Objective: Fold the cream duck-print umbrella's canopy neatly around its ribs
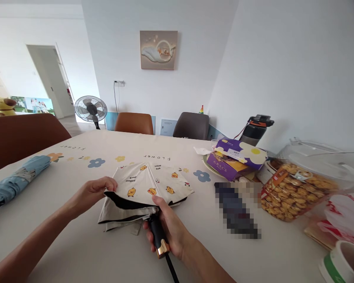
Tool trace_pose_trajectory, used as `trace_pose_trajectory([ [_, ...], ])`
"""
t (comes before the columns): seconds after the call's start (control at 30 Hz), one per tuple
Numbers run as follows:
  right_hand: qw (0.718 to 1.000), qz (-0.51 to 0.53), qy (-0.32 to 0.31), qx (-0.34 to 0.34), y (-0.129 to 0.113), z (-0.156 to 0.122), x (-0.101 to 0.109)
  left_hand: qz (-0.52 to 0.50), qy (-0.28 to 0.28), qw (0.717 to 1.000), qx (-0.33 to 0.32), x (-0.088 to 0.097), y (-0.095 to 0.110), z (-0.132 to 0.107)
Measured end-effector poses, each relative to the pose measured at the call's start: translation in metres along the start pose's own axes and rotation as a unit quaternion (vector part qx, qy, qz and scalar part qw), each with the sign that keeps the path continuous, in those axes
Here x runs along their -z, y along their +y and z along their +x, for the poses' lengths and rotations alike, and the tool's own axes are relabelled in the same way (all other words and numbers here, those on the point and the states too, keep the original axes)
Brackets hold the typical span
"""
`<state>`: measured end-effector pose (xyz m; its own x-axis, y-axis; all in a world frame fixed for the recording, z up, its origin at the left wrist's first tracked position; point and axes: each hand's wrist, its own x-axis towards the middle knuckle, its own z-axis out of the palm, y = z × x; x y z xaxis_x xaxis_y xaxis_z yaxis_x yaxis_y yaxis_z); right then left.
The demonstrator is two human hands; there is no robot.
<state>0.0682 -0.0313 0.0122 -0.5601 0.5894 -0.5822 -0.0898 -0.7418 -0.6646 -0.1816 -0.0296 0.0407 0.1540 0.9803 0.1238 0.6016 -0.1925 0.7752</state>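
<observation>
A cream umbrella [162, 181] printed with yellow ducks lies partly folded on the table in front of me, its black lining showing along the near edge. My right hand [171, 228] is wrapped round its black and gold handle, the thumb resting on the canopy. A black strap hangs from the handle's end. At the canopy's left corner, my left hand [102, 186] pinches the fabric edge between thumb and fingers. Loose folds of the canopy sit beneath, between both hands.
A blue folded umbrella [20, 181] lies at the left. On the right are a purple tissue pack [238, 151], a blurred dark item [237, 210], a clear tub of walnuts [297, 188], a dark bottle [253, 131] and a paper cup [332, 263]. Chairs stand around the table.
</observation>
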Motion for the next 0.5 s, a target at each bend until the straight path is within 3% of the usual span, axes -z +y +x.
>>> trace_pose_trajectory([
  [0.1,1.000,0.002,0.002,0.013,-0.001,-0.002,-0.002,0.020,0.008,1.000,0.006,-0.001,-0.003,0.000],
  [0.37,1.000,-0.015,-0.018,-0.001,0.001,0.000,0.003,0.088,-0.047,0.995,0.002,0.005,-0.010,-0.001],
  [0.5,1.000,-0.005,0.012,-0.009,0.001,0.002,0.002,0.076,-0.113,0.991,-0.003,0.005,-0.011,-0.001],
])
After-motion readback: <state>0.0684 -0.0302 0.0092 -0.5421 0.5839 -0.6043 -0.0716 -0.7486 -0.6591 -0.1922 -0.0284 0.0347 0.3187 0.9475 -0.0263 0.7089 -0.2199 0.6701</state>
